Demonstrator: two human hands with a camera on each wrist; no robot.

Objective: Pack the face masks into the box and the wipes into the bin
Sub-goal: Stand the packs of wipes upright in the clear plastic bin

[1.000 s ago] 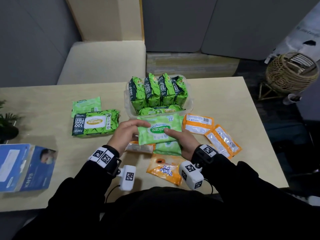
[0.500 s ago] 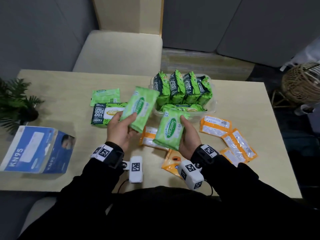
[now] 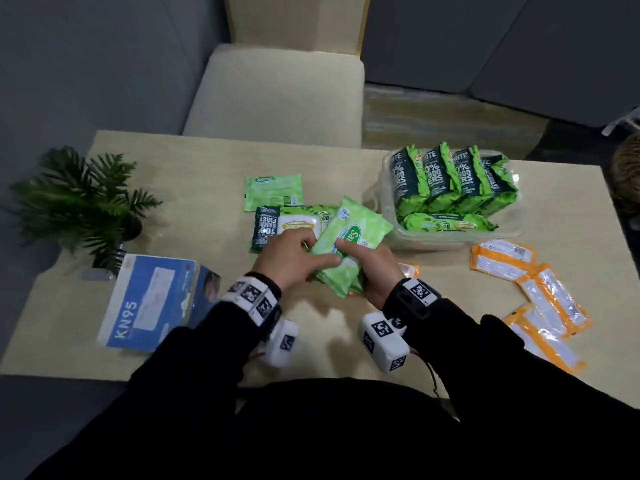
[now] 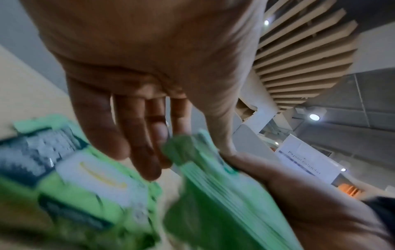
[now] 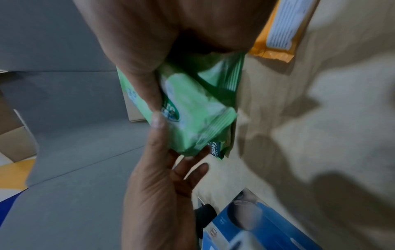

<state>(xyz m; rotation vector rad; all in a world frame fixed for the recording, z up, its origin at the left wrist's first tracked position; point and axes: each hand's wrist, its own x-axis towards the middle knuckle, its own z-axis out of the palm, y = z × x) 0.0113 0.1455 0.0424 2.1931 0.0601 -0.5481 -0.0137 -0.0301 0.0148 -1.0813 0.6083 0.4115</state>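
Two light green wipes packs (image 3: 349, 233) are stacked together above the table's middle. My left hand (image 3: 311, 252) pinches their left end, thumb on top and fingers (image 5: 192, 160) below. From the right, my right hand (image 3: 363, 263) grips the same packs (image 5: 192, 110), thumb across the label. The clear plastic bin (image 3: 446, 237) at the back right holds several dark green wipes packs. A large wipes pack (image 3: 277, 225) and a small flat green one (image 3: 273, 192) lie left of the bin. Orange face mask packets (image 3: 502, 259) lie scattered at the right. The blue KN95 box (image 3: 152, 303) lies at the front left.
A potted plant (image 3: 79, 202) stands at the table's left edge behind the box. A pale chair (image 3: 277, 95) is pushed up to the far side. More orange packets (image 3: 550, 327) reach the table's front right edge.
Half a second ago each hand held one pack apart from the other. Now both packs are pressed together into one stack between my hands. My view has swung left.
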